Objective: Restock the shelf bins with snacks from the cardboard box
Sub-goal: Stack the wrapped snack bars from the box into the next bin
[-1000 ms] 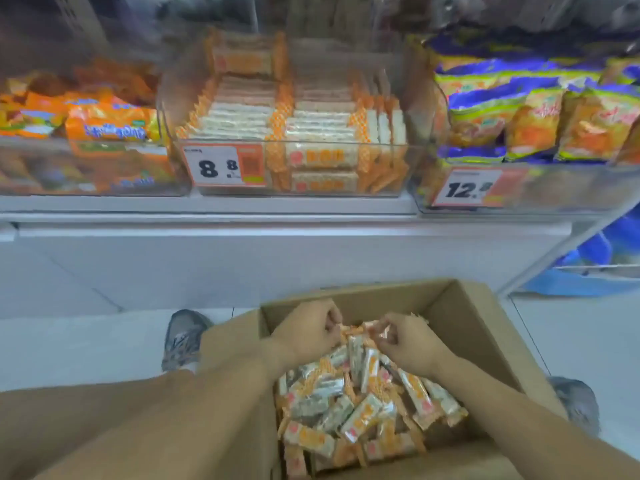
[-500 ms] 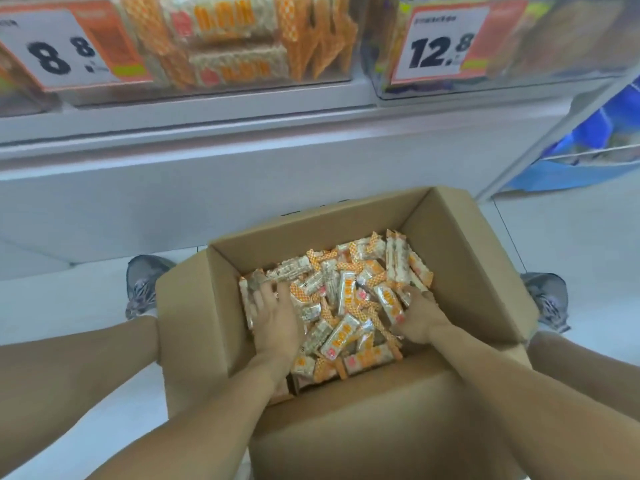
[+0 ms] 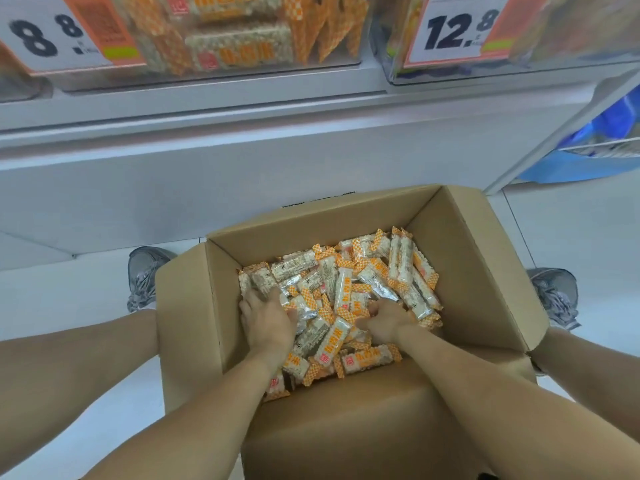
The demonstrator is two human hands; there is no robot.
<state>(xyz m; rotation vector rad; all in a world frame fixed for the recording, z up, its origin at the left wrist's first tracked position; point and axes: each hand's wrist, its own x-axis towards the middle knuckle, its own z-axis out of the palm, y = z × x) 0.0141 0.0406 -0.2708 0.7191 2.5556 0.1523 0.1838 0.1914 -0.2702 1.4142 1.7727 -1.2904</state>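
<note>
From the head camera we look down into an open cardboard box (image 3: 460,271) on the pale floor (image 3: 69,299), its flaps folded outward. Inside lies a loose heap of snack bars (image 3: 346,292) in white wrappers with orange checkered ends, piled mostly toward the far and right side of the box.

Both of our hands are down in that heap. Our left hand (image 3: 268,322) lies palm-down on the near-left part of the pile, its fingers spread flat over the bars and reaching toward the box's left wall; it presses on them rather than pinching any one. Our right hand (image 3: 389,322) is dug in near the middle, its fingers curled under and between the wrappers; we cannot tell whether it has closed on a bar, as the fingertips are buried.

A grey shoe (image 3: 143,275) stands just left of the box, another (image 3: 554,296) just right of it.

Above, on the shelf (image 3: 207,109), a clear bin (image 3: 242,39) holds the same orange-and-white bars behind a price tag (image 3: 65,32) reading 8.8. The neighbouring bin (image 3: 571,36) carries a tag (image 3: 457,29) reading 12.8.
</note>
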